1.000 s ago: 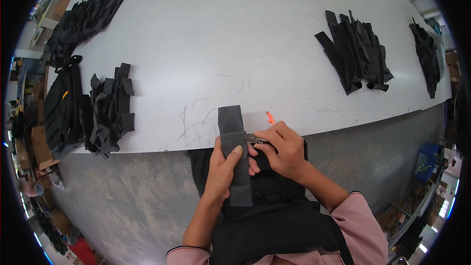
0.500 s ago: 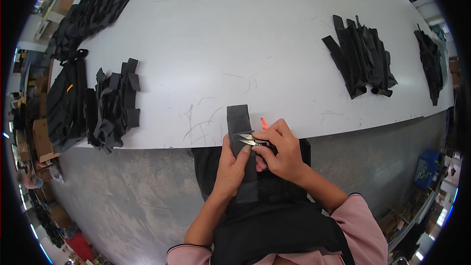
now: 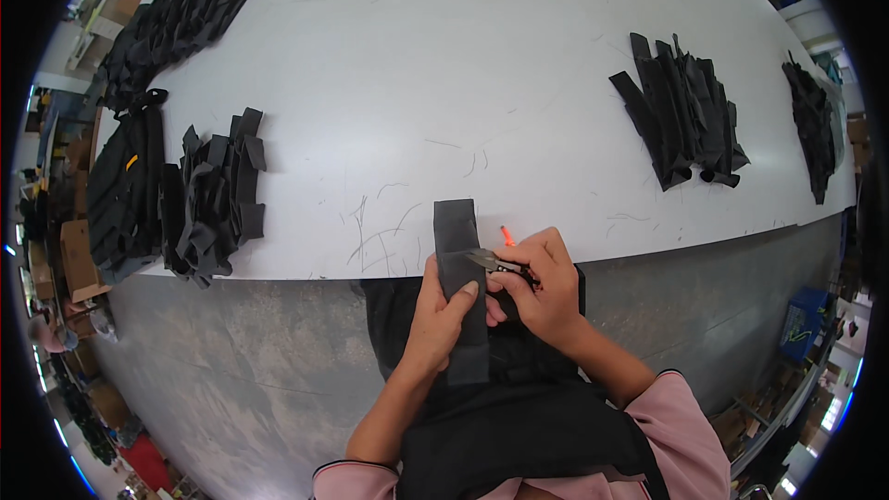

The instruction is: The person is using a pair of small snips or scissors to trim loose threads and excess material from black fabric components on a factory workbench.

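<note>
My left hand (image 3: 439,315) is closed on a black fabric strip (image 3: 456,227), thumb lying on top and fingers underneath. The strip runs lengthwise away from me, its far end over the near edge of the white table (image 3: 398,120). In my right hand (image 3: 546,289) is a pair of small metal thread snips (image 3: 500,265), gripped between thumb and fingers. Their pointed blades lie over the right edge of the strip, just past my left thumb. An orange-red piece (image 3: 507,236) shows beside my right hand; its kind I cannot make out.
Black strips lie in piles at the left (image 3: 218,190), far left (image 3: 185,23) and right (image 3: 681,111). A black bag (image 3: 127,185) with an orange tab sits at the left edge. Another dark bundle (image 3: 812,130) lies far right. A blue crate (image 3: 804,322) stands beyond the table.
The snips have shifted slightly right and their blades have come closer together. The strip and both hands have moved a little to the right.
</note>
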A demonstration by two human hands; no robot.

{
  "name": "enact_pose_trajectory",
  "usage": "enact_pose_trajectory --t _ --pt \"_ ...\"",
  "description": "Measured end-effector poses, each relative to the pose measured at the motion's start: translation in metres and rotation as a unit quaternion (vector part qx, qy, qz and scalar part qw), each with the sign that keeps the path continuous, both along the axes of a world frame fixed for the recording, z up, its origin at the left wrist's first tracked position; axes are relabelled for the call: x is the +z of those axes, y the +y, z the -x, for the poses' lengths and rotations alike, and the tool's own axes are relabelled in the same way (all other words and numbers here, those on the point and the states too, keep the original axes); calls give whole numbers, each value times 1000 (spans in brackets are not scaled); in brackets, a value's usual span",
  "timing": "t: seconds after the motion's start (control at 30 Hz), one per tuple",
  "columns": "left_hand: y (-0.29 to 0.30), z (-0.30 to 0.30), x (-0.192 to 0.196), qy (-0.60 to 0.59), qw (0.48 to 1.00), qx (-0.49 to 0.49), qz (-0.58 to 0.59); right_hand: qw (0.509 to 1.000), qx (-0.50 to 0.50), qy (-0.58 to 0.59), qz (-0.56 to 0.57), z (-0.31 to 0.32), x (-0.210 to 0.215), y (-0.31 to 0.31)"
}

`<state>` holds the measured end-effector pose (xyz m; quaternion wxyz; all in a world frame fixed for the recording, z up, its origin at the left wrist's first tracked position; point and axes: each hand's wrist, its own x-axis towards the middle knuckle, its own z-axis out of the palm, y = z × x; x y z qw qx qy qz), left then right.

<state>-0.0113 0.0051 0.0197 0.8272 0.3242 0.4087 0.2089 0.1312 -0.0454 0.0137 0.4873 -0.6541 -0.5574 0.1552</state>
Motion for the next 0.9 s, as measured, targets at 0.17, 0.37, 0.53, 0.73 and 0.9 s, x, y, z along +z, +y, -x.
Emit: enact_pose_trajectory --t 0.17,0.37,0.53,0.73,0.9 --pt "1 -2 0 9 1000 -8 -19 901 61 376 208 -1 4 15" --pt "-4 7 -9 -45 999 8 -10 983 48 159 74 14 -28 5" --pt "-2 9 -12 37 999 -20 -13 896 69 382 218 11 -25 10" --pt "6 8 -5 75 995 -58 -22 995 1 81 63 -5 -6 9" --pt "5 8 -4 68 994 -78 -30 987 105 -110 53 -22 3 7"
